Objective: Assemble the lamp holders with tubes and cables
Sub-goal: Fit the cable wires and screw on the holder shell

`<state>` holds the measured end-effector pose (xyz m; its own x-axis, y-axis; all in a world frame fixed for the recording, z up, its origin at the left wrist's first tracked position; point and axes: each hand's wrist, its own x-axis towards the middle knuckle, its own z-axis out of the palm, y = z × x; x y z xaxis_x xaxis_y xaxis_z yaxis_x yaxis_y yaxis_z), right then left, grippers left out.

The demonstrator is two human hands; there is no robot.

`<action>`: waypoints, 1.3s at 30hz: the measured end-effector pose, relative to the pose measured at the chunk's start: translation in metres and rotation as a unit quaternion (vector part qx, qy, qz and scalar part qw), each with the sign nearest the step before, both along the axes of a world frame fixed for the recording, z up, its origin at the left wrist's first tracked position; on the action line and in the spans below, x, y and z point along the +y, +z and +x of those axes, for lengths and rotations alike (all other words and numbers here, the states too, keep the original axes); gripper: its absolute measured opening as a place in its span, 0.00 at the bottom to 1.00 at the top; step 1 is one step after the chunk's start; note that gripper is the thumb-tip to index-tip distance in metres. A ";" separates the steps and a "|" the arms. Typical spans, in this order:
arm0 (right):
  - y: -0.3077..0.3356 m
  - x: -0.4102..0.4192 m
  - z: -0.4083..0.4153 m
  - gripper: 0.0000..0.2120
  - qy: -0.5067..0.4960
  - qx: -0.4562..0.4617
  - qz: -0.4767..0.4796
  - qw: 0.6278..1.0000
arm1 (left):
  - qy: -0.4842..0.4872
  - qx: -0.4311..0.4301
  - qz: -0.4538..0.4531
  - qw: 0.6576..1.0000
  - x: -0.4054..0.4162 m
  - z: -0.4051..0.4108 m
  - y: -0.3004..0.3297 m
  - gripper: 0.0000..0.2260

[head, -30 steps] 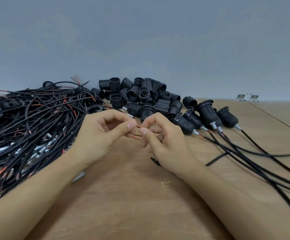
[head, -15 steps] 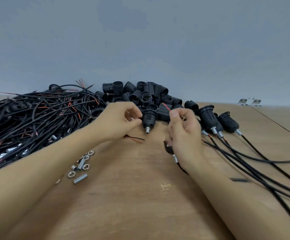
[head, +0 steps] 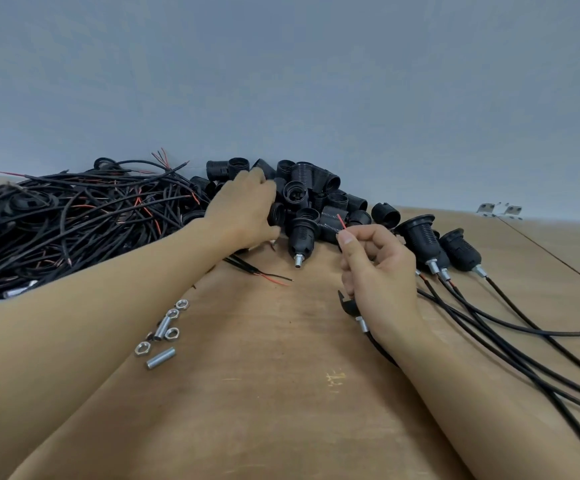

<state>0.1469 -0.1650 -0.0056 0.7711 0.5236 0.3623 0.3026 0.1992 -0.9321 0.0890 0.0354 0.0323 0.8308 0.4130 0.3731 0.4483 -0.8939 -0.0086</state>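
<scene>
Head view. Left hand (head: 247, 209) is at the far-centre pile of loose lamp holders (head: 311, 188), fingers curled among the black shells. It seems to grip one at its right edge, but the palm hides the contact, so I cannot tell whether it holds anything.

Right hand (head: 375, 268) is raised nearer the camera, right of centre. Thumb and forefinger pinch a thin red wire end (head: 342, 221) that sticks up and to the far left. Lower fingers curl around a black cable (head: 380, 348) that leaves under the wrist; a small metal tube (head: 362, 323) and a black cap piece (head: 348, 303) sit on it just below the palm.

Key relation: the pile lies far and left of the right hand, right at the left hand. The wire's long axis points toward the pile. The left hand is clearly nearer the holders. Judgement: it fetches the next shell while the right presents the wire tip for threading.

One lamp holder (head: 300, 233) stands at the pile's near edge, ribbed black, metal stub pointing toward the camera. Finished holders (head: 423, 237) with cables lie to the right on the tabletop (head: 264, 393). The cable heap (head: 59, 216) is far left; loose nuts and tubes (head: 163, 334) lie near left.
</scene>
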 end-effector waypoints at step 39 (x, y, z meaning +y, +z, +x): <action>-0.004 -0.002 -0.041 0.06 0.048 -0.284 -0.012 0.957 | -0.133 -0.239 -0.815 0.511 -0.067 -0.085 -0.044 0.19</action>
